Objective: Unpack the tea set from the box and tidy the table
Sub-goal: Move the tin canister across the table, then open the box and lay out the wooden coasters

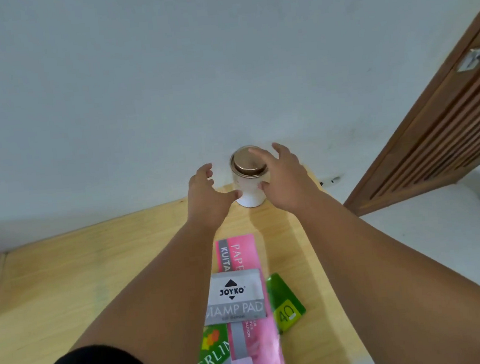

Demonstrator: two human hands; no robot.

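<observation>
A white canister [249,191] with a gold lid stands at the far edge of the light wooden table [67,286], against the white wall. My left hand [206,192] hovers just left of the canister, fingers spread, its thumb close to the side. My right hand [283,174] reaches over the canister's right side, fingers spread above the lid and thumb near the wall of the canister. Whether either hand touches the canister is unclear. No box or other tea pieces are in view.
A grey stamp pad box [234,296] lies on a pink receipt book [247,313] between my arms. Green booklets [285,303] sit beside and under them. A slatted wooden door [440,145] stands at the right, past the table's edge.
</observation>
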